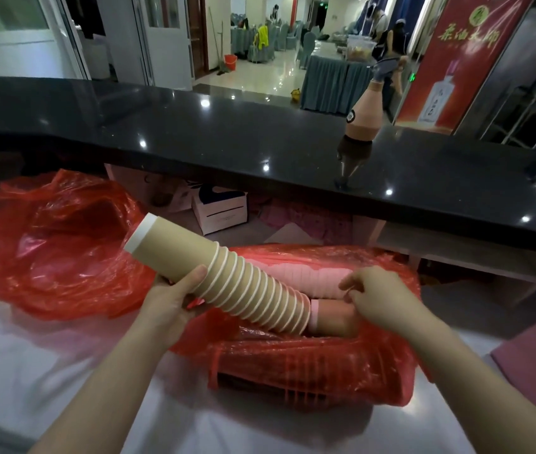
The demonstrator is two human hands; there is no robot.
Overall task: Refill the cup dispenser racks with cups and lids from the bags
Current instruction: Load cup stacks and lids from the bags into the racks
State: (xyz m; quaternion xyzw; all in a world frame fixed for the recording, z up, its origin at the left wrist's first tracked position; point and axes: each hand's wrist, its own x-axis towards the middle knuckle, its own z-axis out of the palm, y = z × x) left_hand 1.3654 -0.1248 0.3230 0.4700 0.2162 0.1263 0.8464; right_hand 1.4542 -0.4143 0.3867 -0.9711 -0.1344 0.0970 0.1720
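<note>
A long stack of brown paper cups [227, 273] with white rims slants from upper left to lower right above an open red plastic bag [309, 368]. My left hand [171, 299] grips the stack from below near its middle. My right hand [378, 299] reaches into the bag, its fingers curled on the end of a pink cup stack [329, 317]. A second pink stack [306, 275] lies behind it in the bag. More cups show dimly through the bag's front.
A second, crumpled red bag [53, 244] lies at the left on the white cloth [63, 371]. A black glossy counter [260, 149] runs across behind, with a stack of peach cups [365, 116] on it. Boxes [220, 211] sit under the counter.
</note>
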